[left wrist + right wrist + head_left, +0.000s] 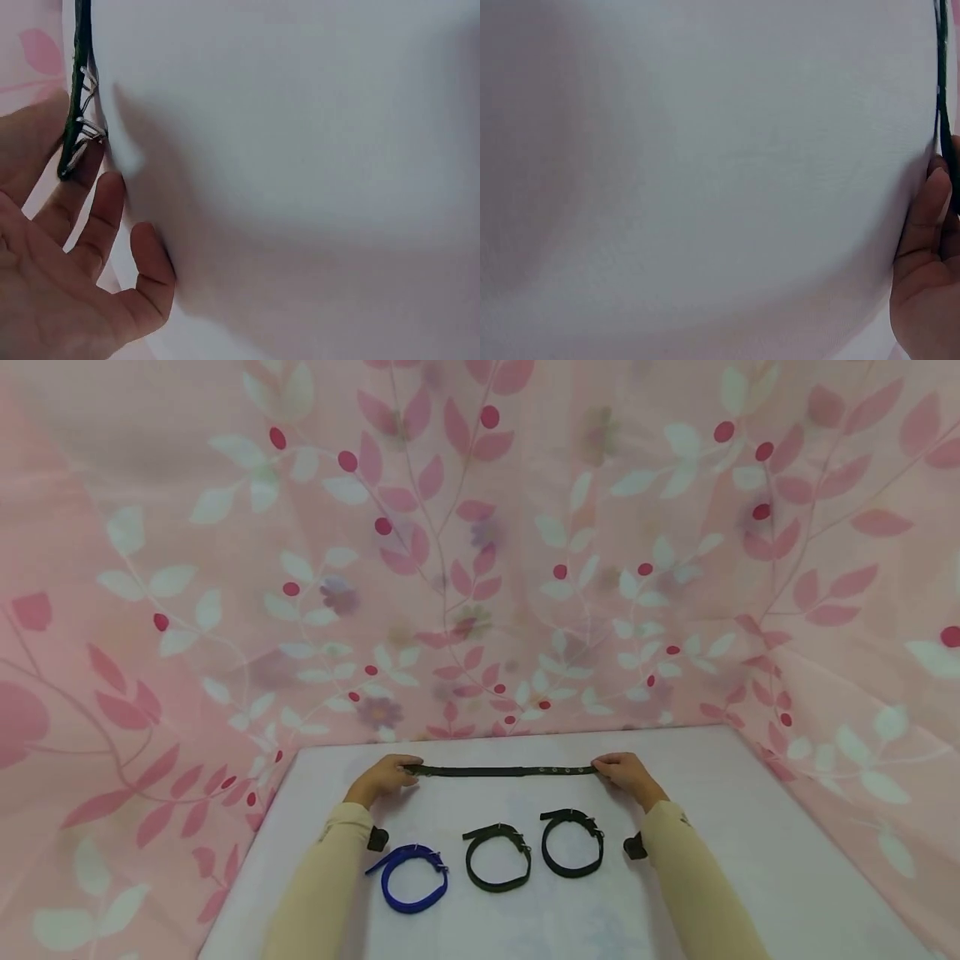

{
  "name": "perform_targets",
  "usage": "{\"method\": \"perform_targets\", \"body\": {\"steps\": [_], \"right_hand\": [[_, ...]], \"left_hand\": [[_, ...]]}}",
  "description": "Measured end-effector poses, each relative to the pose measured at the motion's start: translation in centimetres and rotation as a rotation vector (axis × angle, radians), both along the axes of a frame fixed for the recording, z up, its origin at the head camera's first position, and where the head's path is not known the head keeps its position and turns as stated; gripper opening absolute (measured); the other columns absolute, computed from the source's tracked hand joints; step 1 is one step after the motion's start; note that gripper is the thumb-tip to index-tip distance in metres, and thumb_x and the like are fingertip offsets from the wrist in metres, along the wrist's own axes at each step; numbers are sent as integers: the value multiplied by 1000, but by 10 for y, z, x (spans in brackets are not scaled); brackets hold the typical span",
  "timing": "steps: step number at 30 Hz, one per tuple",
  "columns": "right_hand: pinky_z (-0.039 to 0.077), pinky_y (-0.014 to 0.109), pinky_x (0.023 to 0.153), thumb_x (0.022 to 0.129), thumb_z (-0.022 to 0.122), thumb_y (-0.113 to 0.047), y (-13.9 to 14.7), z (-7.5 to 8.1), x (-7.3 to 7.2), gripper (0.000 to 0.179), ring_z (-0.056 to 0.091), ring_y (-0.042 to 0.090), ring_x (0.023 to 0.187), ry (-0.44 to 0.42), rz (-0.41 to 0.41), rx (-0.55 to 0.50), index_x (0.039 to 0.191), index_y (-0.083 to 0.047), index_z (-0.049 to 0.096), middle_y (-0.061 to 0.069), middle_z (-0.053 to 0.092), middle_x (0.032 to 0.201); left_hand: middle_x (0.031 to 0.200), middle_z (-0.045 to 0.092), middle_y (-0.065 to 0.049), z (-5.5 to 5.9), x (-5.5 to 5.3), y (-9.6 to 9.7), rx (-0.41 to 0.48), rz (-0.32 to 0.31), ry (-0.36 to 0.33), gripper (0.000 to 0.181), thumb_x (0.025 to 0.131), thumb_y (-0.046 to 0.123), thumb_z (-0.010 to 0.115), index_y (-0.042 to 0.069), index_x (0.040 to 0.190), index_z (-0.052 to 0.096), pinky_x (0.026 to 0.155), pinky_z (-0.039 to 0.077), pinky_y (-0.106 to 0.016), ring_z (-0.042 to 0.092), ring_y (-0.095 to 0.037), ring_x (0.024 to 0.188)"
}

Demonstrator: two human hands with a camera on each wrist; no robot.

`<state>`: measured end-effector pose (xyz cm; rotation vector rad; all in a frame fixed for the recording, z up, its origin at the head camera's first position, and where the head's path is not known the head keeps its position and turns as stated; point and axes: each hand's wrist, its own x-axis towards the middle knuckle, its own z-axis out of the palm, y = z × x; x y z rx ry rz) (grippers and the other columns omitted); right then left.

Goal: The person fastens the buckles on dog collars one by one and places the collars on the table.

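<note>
In the head view a dark green buckled collar (480, 772) is stretched out straight, left to right, near the far edge of the table. My left hand (382, 778) pinches its buckle end; metal loops show beside the fingers in the left wrist view, where the hand (52, 292) has its other fingers bent loosely. The end with the row of holes is pinched by my right hand (628, 775). Closer in lie three collars fastened into rings: a blue collar (411, 907), an olive green collar (497, 887) and a dark, nearly black collar (572, 872).
A white cloth covers the table (705, 860). Pink leaf-patterned fabric (480, 610) rises behind it and at both sides. Small dark devices sit at both wrists, including one (378, 838) by the left sleeve.
</note>
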<state>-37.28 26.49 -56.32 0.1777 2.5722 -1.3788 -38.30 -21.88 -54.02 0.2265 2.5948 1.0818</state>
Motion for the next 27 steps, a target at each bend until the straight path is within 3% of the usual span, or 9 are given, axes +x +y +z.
{"method": "perform_targets", "body": {"steps": [3, 7, 10, 15, 19, 22, 27], "right_hand": [[45, 26, 74, 100, 59, -29, 1, 2, 5, 39, 54, 16, 87, -6, -35, -11, 128, -1, 65, 9, 65, 103], [45, 24, 74, 100, 59, -23, -4, 2, 9, 35, 55, 16, 91, 0, -60, -34, 128, -2, 65, 14, 66, 116], [48, 24, 74, 101, 57, -19, -7, -2, 11, 34, 58, 17, 95, 19, -53, -35, 128, 0, 64, 19, 64, 125], [51, 29, 81, 99, 60, -20, -12, -9, 10, 34, 61, 22, 107, 43, -68, -24, 127, -1, 65, 20, 62, 131], [52, 37, 87, 94, 67, -23, -13, -9, 10, 33, 60, 30, 111, 82, -83, 14, 119, 0, 70, 21, 64, 126], [52, 37, 83, 92, 68, -19, -14, -4, 12, 32, 62, 31, 106, 115, -105, 32, 116, 3, 70, 22, 66, 121], [55, 28, 69, 93, 64, -12, -18, 12, 10, 45, 65, 23, 86, 114, -165, -165, 130, 11, 54, 22, 66, 109]], "left_hand": [[138, 57, -19, -1, -1, 10, -21, 22, 24, 41, 89, 5, 68, 6, 130, 64, 101, 43, -45, 54, -28, 114], [120, 66, -16, -4, 3, 13, -70, 27, 63, 30, 88, 1, 66, 4, 117, 70, 92, 47, -42, 56, -23, 98], [111, 69, -13, -8, 6, 12, -99, 38, 76, 22, 88, 3, 66, 4, 110, 72, 95, 47, -44, 58, -22, 98], [110, 70, -9, -9, 9, 6, -96, 69, 59, 20, 90, 10, 70, 7, 108, 74, 93, 48, -43, 58, -21, 99], [106, 70, -10, -9, 9, 4, -56, 84, 58, 21, 89, 14, 71, 6, 108, 74, 81, 49, -36, 58, -21, 92], [105, 70, -8, -8, 11, 6, -10, 116, 69, 22, 88, 18, 74, 7, 107, 75, 77, 49, -31, 59, -18, 90], [98, 72, -9, 4, 19, 10, 142, 160, 92, 21, 87, 18, 76, 5, 103, 74, 79, 50, -32, 65, -20, 89]]}}
